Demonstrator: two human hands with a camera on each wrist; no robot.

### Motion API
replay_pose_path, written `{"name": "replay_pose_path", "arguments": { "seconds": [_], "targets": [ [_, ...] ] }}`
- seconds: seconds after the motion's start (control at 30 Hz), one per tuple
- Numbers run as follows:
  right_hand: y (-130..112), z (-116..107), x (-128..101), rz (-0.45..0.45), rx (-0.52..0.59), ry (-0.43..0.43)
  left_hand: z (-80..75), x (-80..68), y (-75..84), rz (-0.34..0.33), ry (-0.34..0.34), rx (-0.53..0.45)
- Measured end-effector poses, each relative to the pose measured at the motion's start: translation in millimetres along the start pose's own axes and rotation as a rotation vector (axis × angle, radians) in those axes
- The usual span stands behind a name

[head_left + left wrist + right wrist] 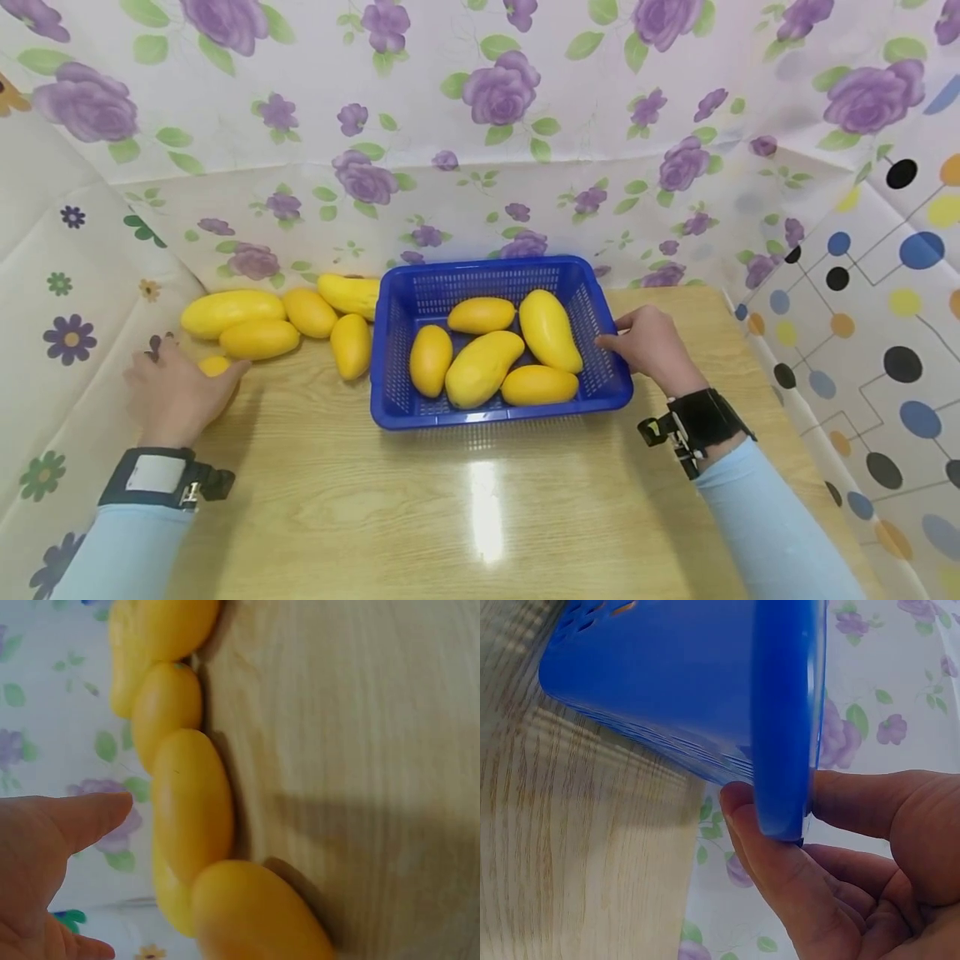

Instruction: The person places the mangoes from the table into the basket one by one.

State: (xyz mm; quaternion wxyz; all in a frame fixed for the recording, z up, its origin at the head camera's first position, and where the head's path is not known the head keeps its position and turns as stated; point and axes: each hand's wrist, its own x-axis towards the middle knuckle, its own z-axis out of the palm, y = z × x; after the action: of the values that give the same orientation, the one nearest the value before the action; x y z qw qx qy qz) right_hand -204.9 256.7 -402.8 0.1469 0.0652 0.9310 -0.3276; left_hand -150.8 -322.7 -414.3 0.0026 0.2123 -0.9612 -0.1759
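A blue plastic basket [491,417] holding several yellow mangoes [483,367] stands on the table. My right hand [652,346] pinches its right rim, thumb on the inner side and fingers beneath the outside edge, as the right wrist view shows at the basket rim [784,712]. Over at the far left, my left hand [176,392] reaches above a mango [214,365] that it mostly hides. The left thumb [94,817] is straight and apart from the mangoes in the left wrist view, where the nearest mango [255,915] lies at the bottom.
Left of the basket, several loose mangoes [258,339] lie in a cluster along the back wall. A flowered sheet [450,183] covers the wall behind, and a dotted sheet [862,375] rises along the right side. The wooden table [390,508] extends in front of the basket.
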Motion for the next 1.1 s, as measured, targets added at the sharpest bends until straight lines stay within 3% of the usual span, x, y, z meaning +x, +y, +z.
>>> {"name": "replay_pose_path", "arguments": {
  "seconds": [0.2,0.4,0.83,1.1],
  "targets": [
    [-2.3,0.5,-1.0,0.013,0.003,-0.016,4.1,1.4,-10.5,-0.102,-0.096,-0.006],
    [-6.1,2.8,-4.2,0.004,-0.061,0.028,8.5,6.1,-18.0,-0.173,-0.181,-0.062],
    [-10.5,1.0,-5.2,0.030,-0.100,0.029,9.4,10.3,-24.7,-0.194,-0.230,-0.101],
    [-9.1,3.4,-3.2,0.027,-0.083,0.034,15.7,8.9,-29.8,-0.124,-0.203,-0.040]
  ]
}}
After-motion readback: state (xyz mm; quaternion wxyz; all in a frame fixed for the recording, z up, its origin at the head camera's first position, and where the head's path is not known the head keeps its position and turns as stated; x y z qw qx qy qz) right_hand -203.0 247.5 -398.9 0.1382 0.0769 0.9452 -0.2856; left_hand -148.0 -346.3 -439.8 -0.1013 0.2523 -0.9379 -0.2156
